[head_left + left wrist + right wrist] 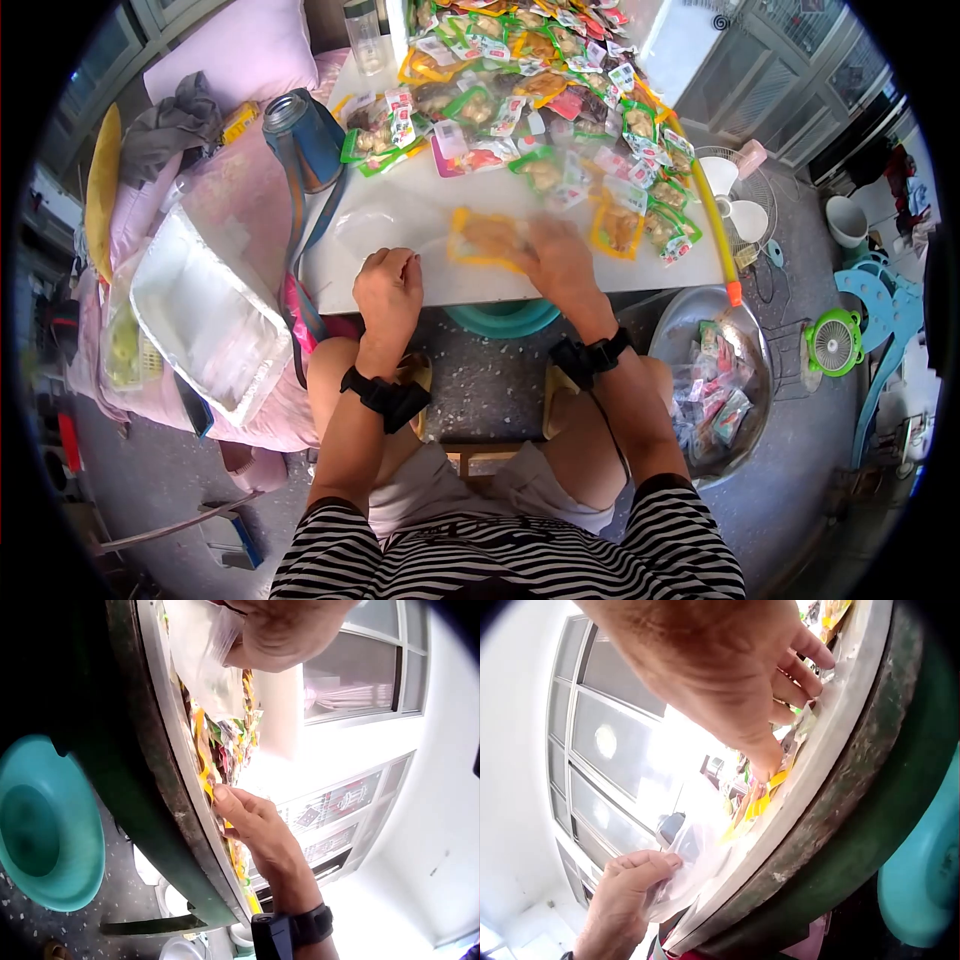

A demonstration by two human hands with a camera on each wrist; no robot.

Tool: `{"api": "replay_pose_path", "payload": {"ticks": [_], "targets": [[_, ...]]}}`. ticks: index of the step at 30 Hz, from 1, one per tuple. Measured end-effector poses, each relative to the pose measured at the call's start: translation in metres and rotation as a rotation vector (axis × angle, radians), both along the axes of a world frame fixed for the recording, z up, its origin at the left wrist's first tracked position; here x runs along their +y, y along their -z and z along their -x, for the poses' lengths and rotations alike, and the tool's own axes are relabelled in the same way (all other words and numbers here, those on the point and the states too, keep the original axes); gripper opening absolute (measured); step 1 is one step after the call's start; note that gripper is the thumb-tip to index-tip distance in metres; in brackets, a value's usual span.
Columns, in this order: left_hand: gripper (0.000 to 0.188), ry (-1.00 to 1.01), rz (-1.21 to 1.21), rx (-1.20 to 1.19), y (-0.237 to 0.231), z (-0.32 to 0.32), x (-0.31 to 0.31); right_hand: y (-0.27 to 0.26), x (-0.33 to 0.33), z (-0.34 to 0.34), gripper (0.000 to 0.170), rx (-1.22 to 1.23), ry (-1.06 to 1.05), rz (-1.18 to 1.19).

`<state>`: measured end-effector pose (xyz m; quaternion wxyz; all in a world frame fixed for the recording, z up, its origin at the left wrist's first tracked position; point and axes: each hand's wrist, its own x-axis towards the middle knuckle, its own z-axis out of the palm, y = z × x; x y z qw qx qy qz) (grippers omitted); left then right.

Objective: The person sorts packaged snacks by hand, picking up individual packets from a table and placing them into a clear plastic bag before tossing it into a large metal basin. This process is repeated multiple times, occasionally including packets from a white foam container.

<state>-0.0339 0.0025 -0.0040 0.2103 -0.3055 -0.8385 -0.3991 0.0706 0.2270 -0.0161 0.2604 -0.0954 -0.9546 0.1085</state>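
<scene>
My left hand (388,290) pinches a clear plastic bag (694,874) near the table's front edge; in the left wrist view the bag (219,649) hangs beside the thumb. My right hand (562,265) is blurred over the front of the table and holds a yellow-edged snack packet (482,237) at its right end. In the right wrist view that hand's thumb (767,761) lies against the packet's yellow edge (759,806), with the other fingers spread apart. Another yellow-edged packet (618,225) lies just right of the hand.
Many green- and yellow-edged packets (480,105) are heaped across the back of the white table (400,225). A metal basin (755,400) with packets stands at right, a teal basin (505,318) below the edge. A blue flask (305,140) and white foam box (210,310) are at left.
</scene>
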Motion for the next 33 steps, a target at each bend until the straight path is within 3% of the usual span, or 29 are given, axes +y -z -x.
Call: {"api": "replay_pose_path", "payload": {"ticks": [5, 8, 11, 17, 20, 24, 27, 30, 33], "targets": [[0.004, -0.019, -0.013, -0.007, 0.003, 0.003, 0.004, 0.001, -0.001, -0.009, 0.052, -0.014, 0.044, 0.268], [0.005, -0.021, -0.002, 0.012, 0.006, 0.004, 0.005, -0.013, 0.007, -0.012, 0.038, -0.111, -0.078, 0.723], [0.005, -0.025, -0.007, 0.061, 0.007, 0.004, 0.007, -0.016, 0.014, -0.021, 0.023, 0.084, -0.164, 1.018], [0.003, -0.008, 0.090, 0.089, 0.007, 0.000, 0.011, -0.039, 0.014, -0.048, 0.012, 0.027, -0.227, 1.296], [0.004, 0.017, 0.127, 0.106, 0.004, -0.005, 0.013, -0.032, 0.010, -0.050, 0.013, -0.097, -0.231, 1.202], [0.010, 0.174, 0.179, 0.180, 0.007, -0.012, 0.015, -0.023, -0.001, -0.038, 0.015, -0.070, -0.214, 1.276], [0.017, 0.328, 0.261, 0.222, 0.004, -0.021, 0.017, -0.019, -0.012, -0.027, 0.015, 0.045, -0.100, 1.153], [0.020, 0.369, 0.216, 0.245, 0.005, -0.029, 0.023, -0.001, -0.027, -0.018, 0.017, 0.150, -0.048, 1.243], [0.020, 0.359, 0.140, 0.216, 0.008, -0.027, 0.028, 0.003, -0.050, -0.009, 0.020, 0.255, -0.235, 1.757]]}}
